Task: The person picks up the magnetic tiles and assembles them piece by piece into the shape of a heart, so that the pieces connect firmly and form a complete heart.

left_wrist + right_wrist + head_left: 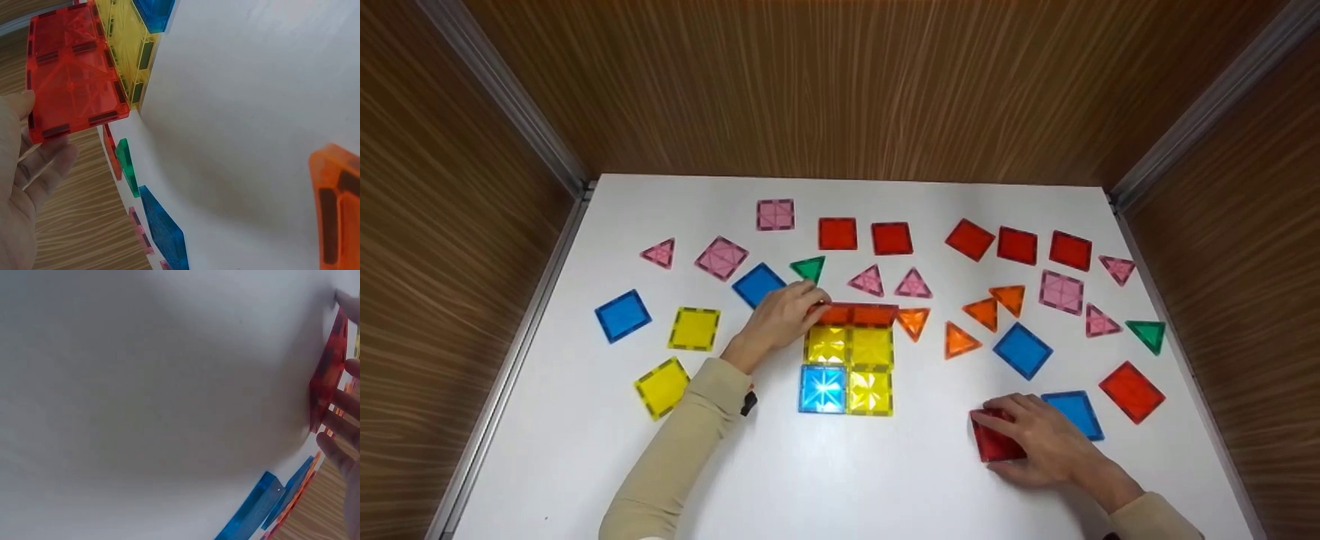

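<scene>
My left hand [786, 313] holds the left end of two joined red square magnetic tiles [859, 314]. In the left wrist view, its thumb is at the outer edge of the nearer red tile [73, 90] and other fingers show behind. The red pair meets the far edge of yellow tiles [871, 346] at an angle. A blue square tile [823, 388] sits at the near left corner of that block. At the front right, my right hand [1046, 442] grips a loose red square tile [996, 436] between thumb and fingers, partly covering it.
Loose tiles lie around the block: red squares [1017, 245] along the back, orange triangles [961, 341] to the right, yellow squares [694, 328] to the left. A blue square [1076, 414] lies beside my right hand. Wooden panels [840, 90] enclose the white table [547, 450].
</scene>
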Action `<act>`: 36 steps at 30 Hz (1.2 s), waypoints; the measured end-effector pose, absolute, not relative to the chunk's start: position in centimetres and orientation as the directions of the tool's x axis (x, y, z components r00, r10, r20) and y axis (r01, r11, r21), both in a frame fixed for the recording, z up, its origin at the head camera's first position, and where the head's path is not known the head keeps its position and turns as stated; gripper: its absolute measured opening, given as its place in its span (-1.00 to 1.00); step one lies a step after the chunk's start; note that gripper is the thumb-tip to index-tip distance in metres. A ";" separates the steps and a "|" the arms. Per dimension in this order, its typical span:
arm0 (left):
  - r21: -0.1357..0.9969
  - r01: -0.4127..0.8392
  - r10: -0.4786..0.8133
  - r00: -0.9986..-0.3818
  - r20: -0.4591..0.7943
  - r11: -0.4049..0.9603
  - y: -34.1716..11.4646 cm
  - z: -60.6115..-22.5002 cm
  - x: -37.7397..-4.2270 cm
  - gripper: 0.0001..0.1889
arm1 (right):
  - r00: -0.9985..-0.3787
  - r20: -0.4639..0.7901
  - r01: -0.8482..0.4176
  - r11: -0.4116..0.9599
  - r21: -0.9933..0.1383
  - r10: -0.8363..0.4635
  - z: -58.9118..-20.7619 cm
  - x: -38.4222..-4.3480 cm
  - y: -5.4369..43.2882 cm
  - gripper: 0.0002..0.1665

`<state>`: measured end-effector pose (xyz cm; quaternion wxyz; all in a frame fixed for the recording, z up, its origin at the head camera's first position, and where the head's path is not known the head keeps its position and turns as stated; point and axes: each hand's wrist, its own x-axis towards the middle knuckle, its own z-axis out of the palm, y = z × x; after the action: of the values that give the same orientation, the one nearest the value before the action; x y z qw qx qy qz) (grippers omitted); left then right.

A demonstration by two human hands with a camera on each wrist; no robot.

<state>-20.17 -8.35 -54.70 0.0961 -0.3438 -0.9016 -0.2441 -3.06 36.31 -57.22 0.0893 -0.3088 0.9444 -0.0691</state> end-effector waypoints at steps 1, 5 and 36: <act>0.371 0.667 0.573 -0.745 0.341 0.646 -8.4 -54.7 -20.2 -0.82 | -0.793 -0.115 -0.575 0.797 -0.188 -0.599 -57.2 -3.2 36.4 -0.07; 0.362 0.668 0.575 -0.744 0.341 0.650 -8.4 -54.5 -20.3 -0.82 | -0.810 -0.091 -0.553 0.806 -0.211 -0.579 -57.2 -3.8 36.1 -0.09; 0.361 0.669 0.578 -0.743 0.338 0.650 -8.4 -54.7 -20.2 -0.84 | -0.912 -0.403 0.410 0.165 -0.897 0.078 -56.2 -11.9 23.8 -0.36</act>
<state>-20.19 -8.43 -54.72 0.0966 -0.3451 -0.9031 -0.2368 -11.86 23.84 -56.20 0.1328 0.1624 0.7514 -0.6256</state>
